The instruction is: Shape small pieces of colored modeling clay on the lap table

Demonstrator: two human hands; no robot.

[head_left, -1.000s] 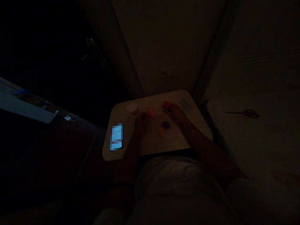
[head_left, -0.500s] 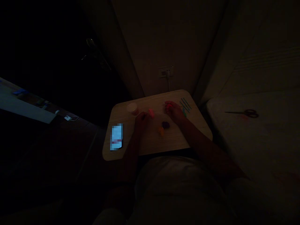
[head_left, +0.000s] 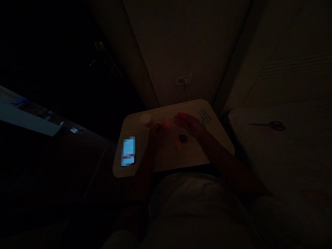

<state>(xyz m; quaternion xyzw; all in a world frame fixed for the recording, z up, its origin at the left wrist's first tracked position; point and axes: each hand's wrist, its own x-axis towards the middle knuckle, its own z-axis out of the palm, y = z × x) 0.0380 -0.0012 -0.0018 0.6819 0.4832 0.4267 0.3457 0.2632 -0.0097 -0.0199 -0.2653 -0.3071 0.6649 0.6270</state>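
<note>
The scene is very dark. My left hand (head_left: 155,134) rests on the small table (head_left: 145,162) with its fingers curled. Its fingertips are right beside a pink lump (head_left: 166,124) that looks like modelling clay; whether they grip anything is too dark to see. My right hand (head_left: 190,123) lies over the back of the table with fingers stretched out flat. A reddish-pink patch, perhaps clay, shows at these fingers. Between my forearms lie a dark purple lump (head_left: 183,138) and an orange lump (head_left: 178,145).
A round tub (head_left: 146,120) stands at the back left, a lit phone (head_left: 128,151) in front of it. Thin green sticks (head_left: 204,116) and a green piece (head_left: 203,123) lie by my right wrist. Scissors (head_left: 277,125) rest on a pale surface to the right. A wall socket (head_left: 183,79) is behind.
My right hand has gone from fingers closed around a red lump to fingers stretched flat, shifting slightly left. The left hand has stayed in about the same place.
</note>
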